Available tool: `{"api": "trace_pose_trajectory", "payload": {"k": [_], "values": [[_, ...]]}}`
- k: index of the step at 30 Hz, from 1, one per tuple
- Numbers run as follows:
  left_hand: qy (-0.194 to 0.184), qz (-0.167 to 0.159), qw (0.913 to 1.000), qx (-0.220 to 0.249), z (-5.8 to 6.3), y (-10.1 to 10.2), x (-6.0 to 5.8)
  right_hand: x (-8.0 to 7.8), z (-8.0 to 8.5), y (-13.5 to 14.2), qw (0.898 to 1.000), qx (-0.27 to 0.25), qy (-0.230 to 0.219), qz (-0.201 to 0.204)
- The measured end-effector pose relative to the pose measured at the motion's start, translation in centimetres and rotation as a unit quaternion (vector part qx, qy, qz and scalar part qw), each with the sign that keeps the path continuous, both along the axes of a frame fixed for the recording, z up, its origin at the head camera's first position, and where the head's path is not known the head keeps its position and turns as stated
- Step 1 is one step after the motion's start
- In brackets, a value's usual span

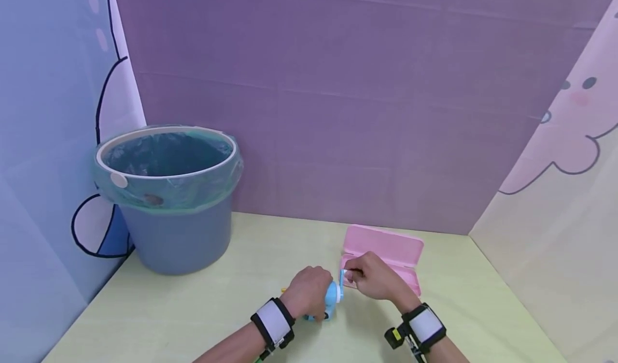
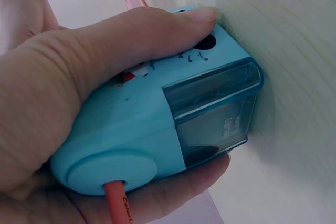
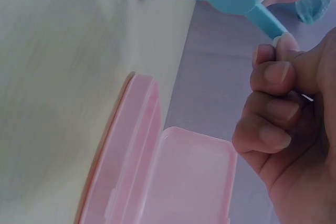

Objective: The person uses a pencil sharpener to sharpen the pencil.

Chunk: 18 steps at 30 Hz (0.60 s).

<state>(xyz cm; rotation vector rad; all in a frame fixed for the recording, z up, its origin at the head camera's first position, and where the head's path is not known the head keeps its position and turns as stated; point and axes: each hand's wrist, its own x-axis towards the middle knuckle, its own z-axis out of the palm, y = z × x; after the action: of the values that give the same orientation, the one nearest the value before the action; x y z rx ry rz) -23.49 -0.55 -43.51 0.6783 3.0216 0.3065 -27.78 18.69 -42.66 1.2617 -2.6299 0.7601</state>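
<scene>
A light blue crank pencil sharpener [image 2: 142, 124] stands on the table, gripped by my left hand [image 1: 310, 292] with the thumb over its top and fingers along the far side. An orange-red pencil [image 2: 118, 203] sticks out of the hole in its front. Dark see-through plastic forms the shavings drawer [image 2: 215, 114]. My right hand [image 1: 376, 280] pinches the end knob of the sharpener's crank handle [image 3: 268, 22] between thumb and index finger, the other fingers curled in. In the head view the handle points upward.
An open pink pencil case [image 1: 383, 243] lies just behind my right hand, its lid leaning back. To the left stands a blue-grey bin [image 1: 178, 239] lined with a green bag. A purple backdrop [image 1: 314, 111] rises behind the pale table [image 1: 270, 239].
</scene>
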Motion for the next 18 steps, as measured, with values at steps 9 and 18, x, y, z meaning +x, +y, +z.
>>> {"api": "trace_pose_trajectory", "payload": {"k": [9, 18], "values": [[0.015, -0.005, 0.9999, 0.006, 0.34, -0.07, 0.29, -0.74, -0.21, -0.06, 0.999, -0.005, -0.054, -0.006], [0.016, -0.010, 0.9997, 0.014, 0.17, -0.13, 0.28, -1.06, -0.74, -0.16, 0.998, -0.001, -0.063, -0.017]]}}
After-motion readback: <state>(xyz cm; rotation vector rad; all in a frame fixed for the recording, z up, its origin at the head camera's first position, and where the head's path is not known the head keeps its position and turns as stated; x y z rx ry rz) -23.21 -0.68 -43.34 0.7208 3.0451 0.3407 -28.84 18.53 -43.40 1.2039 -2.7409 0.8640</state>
